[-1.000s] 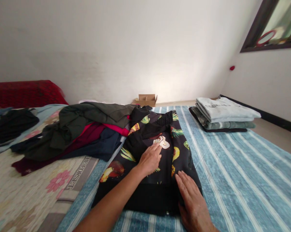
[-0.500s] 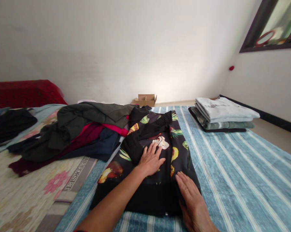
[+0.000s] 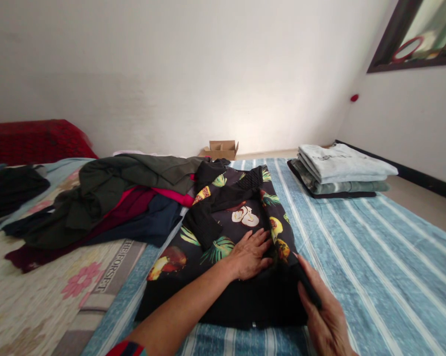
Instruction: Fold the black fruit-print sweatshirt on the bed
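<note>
A black garment with a fruit print (image 3: pixel 226 237) lies spread on the blue striped bedsheet (image 3: pixel 375 257) in front of me. My left hand (image 3: pixel 250 252) lies flat on its middle, fingers stretched out and pressing the cloth. My right hand (image 3: pixel 325 316) is at the garment's right edge near the black waistband, fingers closed round the edge and lifting it a little.
A heap of unfolded clothes (image 3: pixel 108 198), dark green, red and navy, lies to the left on a floral sheet (image 3: pixel 48 296). A stack of folded shirts (image 3: pixel 339 170) sits at the back right. A small cardboard box (image 3: pixel 221 148) stands by the far wall.
My left hand has slid down and right across the garment. My right hand has moved from lying flat on the cloth to gripping the right edge. The right side has been smoothed outward.
</note>
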Motion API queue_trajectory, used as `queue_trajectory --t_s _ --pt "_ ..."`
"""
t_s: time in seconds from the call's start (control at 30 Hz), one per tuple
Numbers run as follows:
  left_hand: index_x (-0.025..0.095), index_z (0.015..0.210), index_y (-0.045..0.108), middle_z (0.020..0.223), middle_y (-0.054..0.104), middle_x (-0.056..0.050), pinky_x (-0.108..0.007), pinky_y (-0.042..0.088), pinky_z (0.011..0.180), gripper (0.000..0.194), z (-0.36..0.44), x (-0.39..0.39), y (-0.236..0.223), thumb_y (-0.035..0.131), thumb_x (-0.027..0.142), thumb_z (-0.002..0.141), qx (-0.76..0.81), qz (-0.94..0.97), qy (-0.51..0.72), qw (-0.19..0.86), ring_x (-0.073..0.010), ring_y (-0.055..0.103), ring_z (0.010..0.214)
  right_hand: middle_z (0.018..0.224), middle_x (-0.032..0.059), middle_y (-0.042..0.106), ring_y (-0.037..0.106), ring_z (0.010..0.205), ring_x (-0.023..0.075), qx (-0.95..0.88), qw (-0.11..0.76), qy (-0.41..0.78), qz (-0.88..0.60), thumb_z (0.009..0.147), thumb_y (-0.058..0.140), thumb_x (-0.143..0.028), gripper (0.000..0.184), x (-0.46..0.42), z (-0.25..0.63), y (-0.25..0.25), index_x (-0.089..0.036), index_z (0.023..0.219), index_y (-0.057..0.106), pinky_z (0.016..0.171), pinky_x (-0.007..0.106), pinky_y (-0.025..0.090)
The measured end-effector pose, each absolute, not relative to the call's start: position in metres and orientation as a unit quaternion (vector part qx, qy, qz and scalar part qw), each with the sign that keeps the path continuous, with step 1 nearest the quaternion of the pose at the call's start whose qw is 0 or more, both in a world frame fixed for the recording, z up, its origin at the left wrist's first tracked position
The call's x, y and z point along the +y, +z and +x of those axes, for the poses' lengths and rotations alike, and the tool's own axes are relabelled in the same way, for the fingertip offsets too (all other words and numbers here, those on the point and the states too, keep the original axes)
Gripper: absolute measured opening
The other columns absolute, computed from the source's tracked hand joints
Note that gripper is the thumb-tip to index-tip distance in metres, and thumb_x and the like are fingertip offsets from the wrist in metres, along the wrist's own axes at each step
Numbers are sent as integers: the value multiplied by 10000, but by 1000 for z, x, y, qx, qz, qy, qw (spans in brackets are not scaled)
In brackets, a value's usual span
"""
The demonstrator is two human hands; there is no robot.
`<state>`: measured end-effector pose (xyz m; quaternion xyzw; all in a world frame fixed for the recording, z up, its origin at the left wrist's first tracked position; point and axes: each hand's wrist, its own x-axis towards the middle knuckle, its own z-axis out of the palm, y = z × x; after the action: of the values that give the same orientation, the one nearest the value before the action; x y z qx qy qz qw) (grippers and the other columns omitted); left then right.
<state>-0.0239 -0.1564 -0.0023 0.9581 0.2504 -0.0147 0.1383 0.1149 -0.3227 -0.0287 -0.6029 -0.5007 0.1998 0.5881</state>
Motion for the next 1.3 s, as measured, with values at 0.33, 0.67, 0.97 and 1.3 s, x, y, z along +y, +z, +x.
queue_trajectory --t_s 0.33,0.67,0.97,1.3 --pt "183 1447 275 1527 248 -122 -558 161 1098 585 0 -160 -4 341 449 930 275 954 -5 121 -294 149 1413 1308 30 566 424 1288 300 -309 636 285 -647 805 610 -493 537 -329 140 -15 -212 1261 584 1073 443 354" --pt "182 1448 278 1526 248 -129 -595 145 1089 604 13 -174 -6 324 480 925 331 938 11 98 -309 124 1416 1314 40 563 447 1273 286 -294 662 277 -632 822 576 -506 538 -331 141 -21 -203 1267 578 1081 416 341" --pt "191 1484 166 1547 170 -140 -621 127 1079 719 19 -179 -15 410 474 871 342 936 -6 88 -351 73 1415 1371 35 505 424 1289 278 -407 593 236 -654 884 527 -414 462 -329 132 -21 -239 1311 534 1047 442 393" --pt "249 1493 111 1563 112 -105 -593 86 1110 991 6 -178 -19 666 333 676 323 935 25 147 -356 83 1412 1399 116 455 454 1272 254 -699 439 -47 -563 883 410 -129 549 -312 109 -34 -205 1424 355 989 458 454"
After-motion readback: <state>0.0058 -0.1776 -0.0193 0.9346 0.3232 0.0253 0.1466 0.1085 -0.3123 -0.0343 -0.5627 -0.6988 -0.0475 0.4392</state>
